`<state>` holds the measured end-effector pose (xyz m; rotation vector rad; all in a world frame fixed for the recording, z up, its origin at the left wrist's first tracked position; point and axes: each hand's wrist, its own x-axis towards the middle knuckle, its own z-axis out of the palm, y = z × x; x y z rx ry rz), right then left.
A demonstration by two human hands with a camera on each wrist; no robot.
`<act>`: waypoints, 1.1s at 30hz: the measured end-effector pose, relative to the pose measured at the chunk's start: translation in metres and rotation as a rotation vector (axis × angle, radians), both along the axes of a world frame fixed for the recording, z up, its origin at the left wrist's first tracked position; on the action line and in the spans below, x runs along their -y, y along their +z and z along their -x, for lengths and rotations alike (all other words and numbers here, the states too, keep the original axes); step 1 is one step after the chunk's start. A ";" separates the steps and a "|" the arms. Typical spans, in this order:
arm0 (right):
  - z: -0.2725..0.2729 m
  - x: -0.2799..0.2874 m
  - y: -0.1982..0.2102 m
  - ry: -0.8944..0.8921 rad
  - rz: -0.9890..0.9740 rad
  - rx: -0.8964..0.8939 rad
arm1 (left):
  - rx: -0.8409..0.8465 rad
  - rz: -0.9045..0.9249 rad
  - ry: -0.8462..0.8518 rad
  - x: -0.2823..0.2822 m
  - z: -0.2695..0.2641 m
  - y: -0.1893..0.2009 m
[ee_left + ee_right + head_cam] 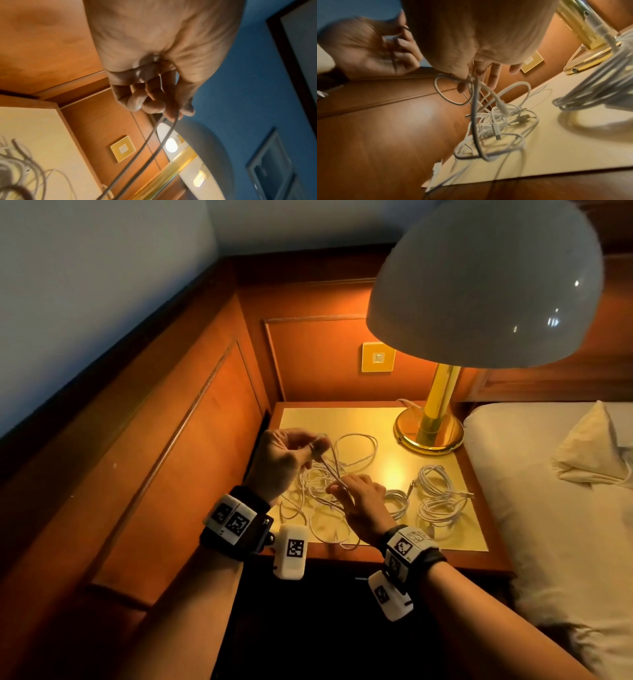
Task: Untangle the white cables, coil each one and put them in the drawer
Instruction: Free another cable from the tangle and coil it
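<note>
A tangle of white cables (318, 491) (498, 121) lies on the left half of the nightstand top (383, 426). My left hand (291, 453) (154, 105) is raised above it and pinches a loop of one white cable (154, 142) between thumb and fingers. Lower and to the right, my right hand (346, 491) (471, 81) pinches the same strands just above the tangle. Two coiled white cables (438, 494) lie on the right side of the top, with a smaller coil (397, 501) beside my right hand. The drawer is not in view.
A brass lamp base (428, 429) stands at the back right under a big white shade (486, 282). Wood panelling (191, 440) closes in the left and back, with a wall switch (377, 357). A bed (548, 491) sits to the right.
</note>
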<state>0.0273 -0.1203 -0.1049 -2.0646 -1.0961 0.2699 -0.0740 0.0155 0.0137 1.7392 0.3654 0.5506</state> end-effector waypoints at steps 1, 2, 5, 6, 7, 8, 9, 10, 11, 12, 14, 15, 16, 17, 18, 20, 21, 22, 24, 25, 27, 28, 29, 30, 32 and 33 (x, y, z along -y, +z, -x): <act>-0.002 0.000 -0.005 -0.003 0.027 0.011 | 0.042 0.035 0.057 -0.003 0.006 0.004; -0.003 -0.001 -0.008 -0.010 0.041 0.010 | 0.072 0.086 0.122 -0.008 0.012 0.006; -0.008 0.000 -0.008 -0.017 0.075 0.087 | 0.061 0.067 0.382 -0.021 0.023 -0.005; -0.009 0.000 -0.006 -0.025 0.088 0.156 | -0.013 -0.080 0.489 -0.025 0.025 -0.012; -0.009 0.000 -0.003 -0.035 0.112 0.224 | -0.123 -0.278 0.572 -0.026 0.028 -0.021; -0.010 0.000 0.001 -0.036 0.146 0.285 | -0.228 -0.491 0.611 -0.026 0.031 -0.029; -0.009 0.000 0.004 -0.024 0.188 0.336 | -0.303 -0.675 0.586 -0.024 0.032 -0.035; -0.008 -0.001 0.007 -0.005 0.227 0.382 | -0.364 -0.821 0.498 -0.019 0.031 -0.038; -0.006 -0.002 0.010 0.019 0.254 0.420 | -0.423 -0.935 0.356 -0.013 0.029 -0.038; -0.004 -0.004 0.013 0.044 0.263 0.457 | -0.498 -1.020 0.191 -0.007 0.026 -0.040; 0.001 -0.006 0.018 0.067 0.246 0.499 | -0.676 -1.135 -0.078 0.001 0.018 -0.046; 0.002 -0.007 0.020 0.056 0.231 0.494 | -0.753 -1.141 -0.156 0.002 0.015 -0.048; 0.003 -0.008 0.020 0.036 0.210 0.479 | -0.801 -1.120 -0.204 0.002 0.013 -0.049; 0.004 -0.008 0.019 0.016 0.193 0.456 | -0.805 -1.085 -0.227 0.000 0.012 -0.049; 0.006 -0.007 0.018 -0.003 0.176 0.436 | -0.766 -1.044 -0.231 -0.001 0.012 -0.048; 0.008 -0.008 0.012 -0.039 0.159 0.396 | -0.613 -0.853 -0.236 -0.004 0.014 -0.045; 0.009 -0.008 0.010 -0.055 0.165 0.371 | -0.532 -0.707 -0.241 -0.003 0.017 -0.043; 0.009 -0.010 0.008 -0.068 0.171 0.344 | -0.448 -0.571 -0.235 -0.003 0.020 -0.039; 0.008 -0.015 0.005 -0.080 0.163 0.285 | -0.305 -0.383 -0.201 0.001 0.028 -0.028; 0.007 -0.019 0.003 -0.081 0.151 0.253 | -0.236 -0.317 -0.182 0.002 0.032 -0.020; 0.004 -0.024 -0.002 -0.070 0.135 0.206 | -0.101 -0.202 -0.131 0.002 0.041 -0.003; 0.002 -0.026 -0.003 -0.059 0.126 0.195 | -0.037 -0.148 -0.102 0.001 0.046 0.006; 0.001 -0.028 -0.003 -0.047 0.119 0.184 | 0.027 -0.093 -0.070 -0.001 0.051 0.014; 0.000 -0.030 -0.003 -0.030 0.110 0.173 | 0.090 -0.033 -0.032 -0.003 0.055 0.020; -0.005 -0.035 0.000 -0.006 0.097 0.158 | 0.206 0.125 0.054 -0.009 0.062 0.024; -0.007 -0.037 0.001 0.003 0.087 0.146 | 0.243 0.185 0.112 -0.012 0.063 0.023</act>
